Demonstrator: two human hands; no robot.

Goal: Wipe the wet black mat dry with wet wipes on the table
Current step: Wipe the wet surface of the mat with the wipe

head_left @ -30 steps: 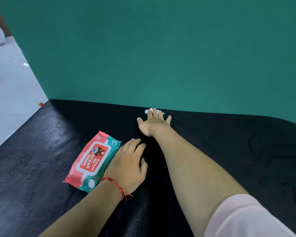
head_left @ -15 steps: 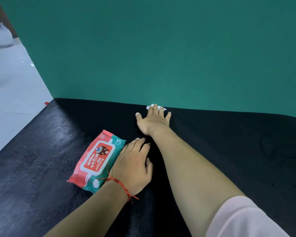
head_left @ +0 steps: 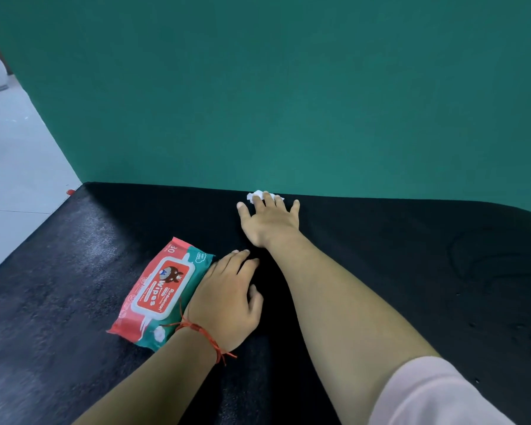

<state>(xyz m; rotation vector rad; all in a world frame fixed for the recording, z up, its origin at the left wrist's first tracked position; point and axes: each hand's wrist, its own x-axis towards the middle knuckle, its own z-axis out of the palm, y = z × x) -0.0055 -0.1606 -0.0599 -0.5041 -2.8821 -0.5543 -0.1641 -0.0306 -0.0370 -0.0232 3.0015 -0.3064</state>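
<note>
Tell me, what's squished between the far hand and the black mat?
A crumpled white wipe lies under the right hand, in the head view.

Wipe (head_left: 256, 196) mostly under the right hand (head_left: 269, 223); pack (head_left: 163, 289) edge under the left hand (head_left: 227, 299).

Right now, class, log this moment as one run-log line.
right hand: flat, pressing crumpled white wipe at far edge of black mat | left hand: resting on mat beside red-and-teal wipes pack
</note>
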